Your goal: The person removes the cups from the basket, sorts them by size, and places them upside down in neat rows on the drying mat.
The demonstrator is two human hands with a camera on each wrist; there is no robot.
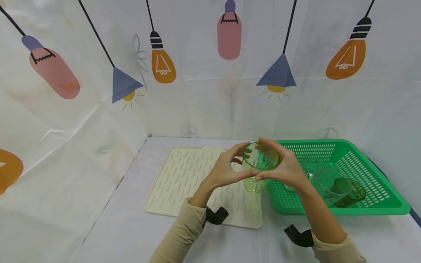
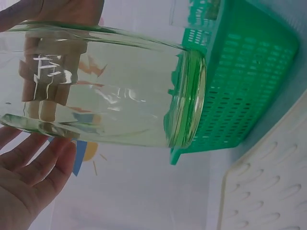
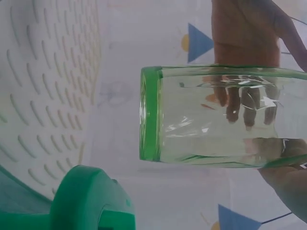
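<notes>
Both hands hold one clear green-tinted drinking glass (image 1: 255,185) near its rim, above the gap between the mat and the basket. My left hand (image 1: 228,166) grips it from the left, and my right hand (image 1: 283,164) from the right, with thumbs meeting at the near side. In the left wrist view the glass (image 2: 129,91) shows its thick green base, pointing away from the fingers. The right wrist view shows the same glass (image 3: 206,115) with fingers seen through its wall. A cream ribbed drying mat (image 1: 184,179) lies flat under and left of the hands.
To the right stands a green perforated plastic basket (image 1: 391,210). Inside it lie several glasses, among them a clear glass (image 1: 330,184) and a darker green glass (image 1: 355,191). A printed white sheet (image 1: 204,106) hangs behind the white table (image 1: 131,233).
</notes>
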